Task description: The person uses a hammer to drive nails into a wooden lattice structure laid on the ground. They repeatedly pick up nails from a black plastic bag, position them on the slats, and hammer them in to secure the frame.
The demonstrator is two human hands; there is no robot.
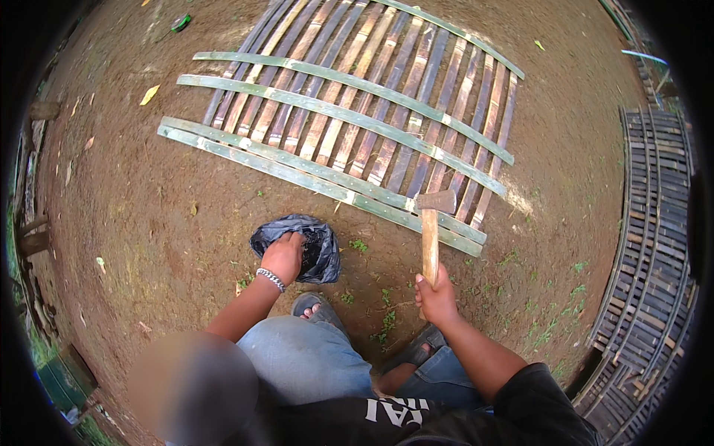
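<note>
In the head view, the person is crouching over bare ground [186, 215], with a slatted panel [358, 117] lying flat just ahead. Its dark slats [378, 173] are running away from the person, and pale green strips [346, 195] are crossing them, presumably so the slats are being tied into one sheet; two strips are lying side by side along the near edge, within easy reach. The left hand [282, 256] is resting inside the mouth of a dark plastic bag [320, 256], which is sitting on the ground between the person and the panel, probably there so that its contents are lying close to the work. The fingers are hiding in the bag, so whether that grip is clenching anything cannot be told, and the contents are showing too small to name. The right hand [437, 297] is grasping a hammer [430, 245] by the lower part of its wooden handle, fingers wrapping around it. The handle is pointing away from the body, and the metal head is overlapping the panel's near right corner in the picture; whether it is touching is not showing. Holding it low down is likely leaving room to swing, while the other hand is working separately in the bag.
</note>
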